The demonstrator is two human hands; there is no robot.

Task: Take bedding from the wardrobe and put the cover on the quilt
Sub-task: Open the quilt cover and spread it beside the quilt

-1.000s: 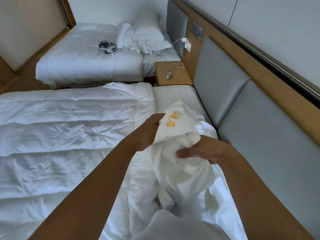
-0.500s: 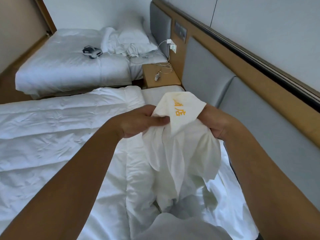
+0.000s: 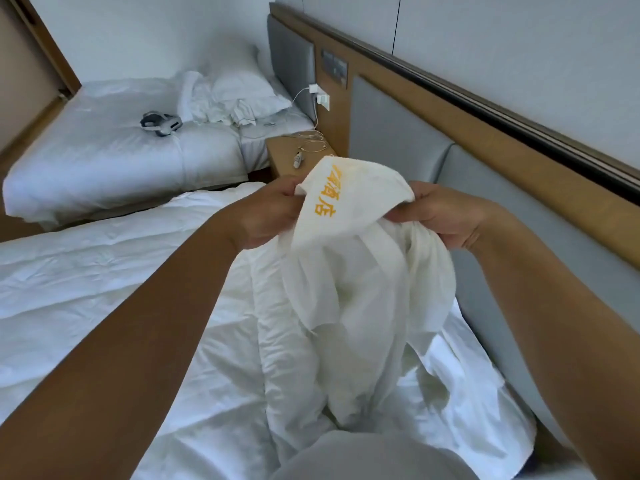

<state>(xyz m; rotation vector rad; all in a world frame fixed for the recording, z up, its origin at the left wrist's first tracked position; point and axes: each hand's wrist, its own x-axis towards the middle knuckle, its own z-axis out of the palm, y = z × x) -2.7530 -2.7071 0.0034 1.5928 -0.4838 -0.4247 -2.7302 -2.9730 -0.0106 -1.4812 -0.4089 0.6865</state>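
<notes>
**So, cover's up in both hands, quilt's flat on the bed**

Watching this through the head cam from my end. The biggest thing in view is the white quilt (image 3: pixel 104 289), spread out and pretty wrinkly over the near bed (image 3: pixel 495 410), filling the whole left side. Along the right runs the headboard (image 3: pixel 391 143), grey padded panels with wood trim above. Further back, past a gap, sits the far bed (image 3: pixel 86 168), all in white too.

The cover (image 3: pixel 367 278) is the bunched white fabric in the middle. Its top corner is lifted up in front of me. The rest hangs down in folds and piles onto the bed just beside the quilt's edge, on the headboard side. The corner has yellow lettering (image 3: pixel 327 192) stitched on it.

My left hand (image 3: pixel 270 213) is pinching the left edge of that corner between thumb and fingers. My right hand (image 3: pixel 446 216) has its fingers curled round the right edge, gripping the fabric. The corner is stretched between the two.

Smaller stuff:
- a pillow (image 3: pixel 242 88) and some rumpled linen at the head of the far bed
- a wooden nightstand (image 3: pixel 284 152) between the beds, with cables on it
- a headset (image 3: pixel 160 123) lying on the far bed
- a white charger (image 3: pixel 320 97) plugged in above the nightstand
</notes>
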